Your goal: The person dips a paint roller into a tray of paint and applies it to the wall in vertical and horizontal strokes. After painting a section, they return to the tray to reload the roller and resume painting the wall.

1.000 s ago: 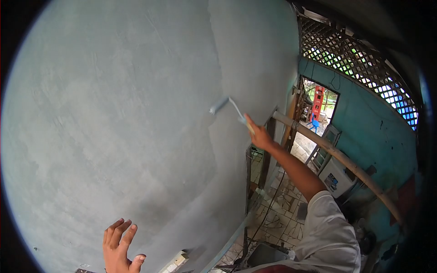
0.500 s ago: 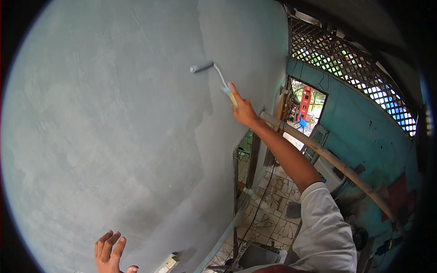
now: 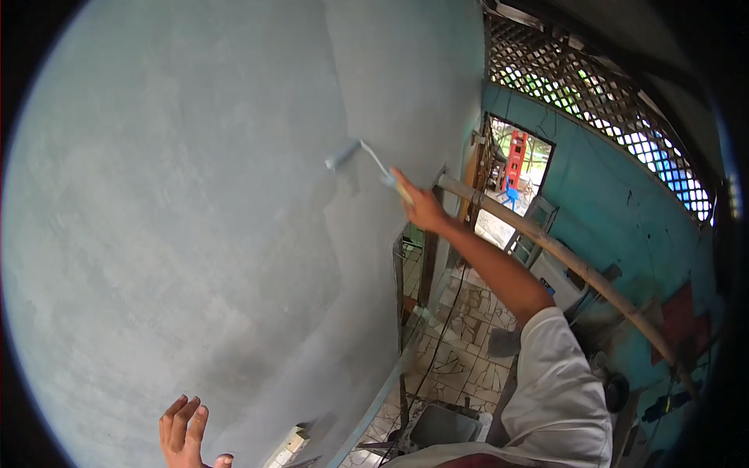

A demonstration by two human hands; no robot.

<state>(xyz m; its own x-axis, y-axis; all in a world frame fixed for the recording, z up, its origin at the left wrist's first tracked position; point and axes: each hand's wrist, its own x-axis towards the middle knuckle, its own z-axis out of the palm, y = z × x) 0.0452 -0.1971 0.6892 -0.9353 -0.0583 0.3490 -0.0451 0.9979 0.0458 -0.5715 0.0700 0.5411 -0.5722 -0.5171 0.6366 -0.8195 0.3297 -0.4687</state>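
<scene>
Stretched out ahead, my right hand (image 3: 424, 207) grips the handle of a paint roller (image 3: 344, 155), index finger laid along the handle. The roller's grey sleeve lies against the wall (image 3: 195, 195), tilted, at the ragged edge between two shades of grey paint. Low on the left, my left hand (image 3: 186, 434) is raised near the wall with its fingers apart and nothing in it. Its wrist is cut off by the frame's lower edge.
A bamboo pole (image 3: 562, 251) slants across the right side, close beyond my right arm. A pale box-like fitting (image 3: 289, 446) is on the wall at the bottom. A doorway (image 3: 515, 171) opens in the teal wall under a lattice. Below lies a tiled floor (image 3: 452, 366).
The roller and my right hand have moved down the wall, and the roller is tilted more steeply. My left hand stays low with its fingers apart. The view has shifted slightly.
</scene>
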